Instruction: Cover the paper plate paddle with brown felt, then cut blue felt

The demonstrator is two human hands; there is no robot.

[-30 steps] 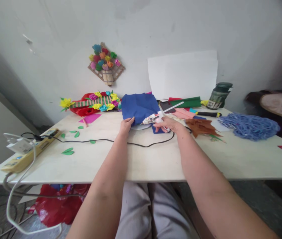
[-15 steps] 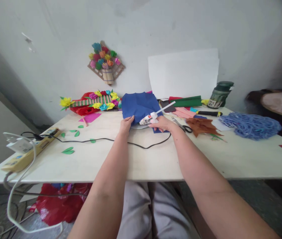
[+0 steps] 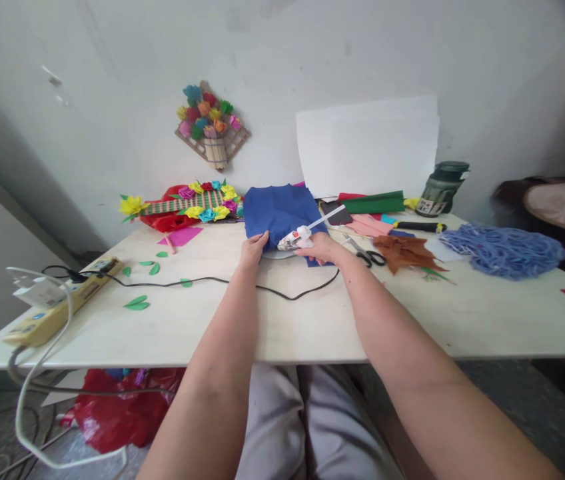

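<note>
Blue fabric (image 3: 280,210) lies spread toward the back middle of the table, over something pale and flat whose edge peeks out at the front. My left hand (image 3: 254,250) pinches the front left edge of the fabric between thumb and fingers. A white hot glue gun (image 3: 296,238) is held in my right hand (image 3: 321,249), its nozzle pointing left at the fabric's front edge. From its back a long white glue stick (image 3: 327,217) slants up to the right. The gun's black cord (image 3: 212,279) runs left across the table. Whatever lies under the fabric is mostly hidden.
Scissors (image 3: 370,256), brown felt (image 3: 405,253) and blue yarn (image 3: 507,251) lie to the right, with a green bottle (image 3: 445,189) behind. On the left are green paper leaves (image 3: 136,303), a power strip (image 3: 70,307) and a flower-trimmed craft (image 3: 187,203).
My right hand and the glue gun have shifted slightly left along the fabric's front edge. My left hand keeps its hold in the same spot.
</note>
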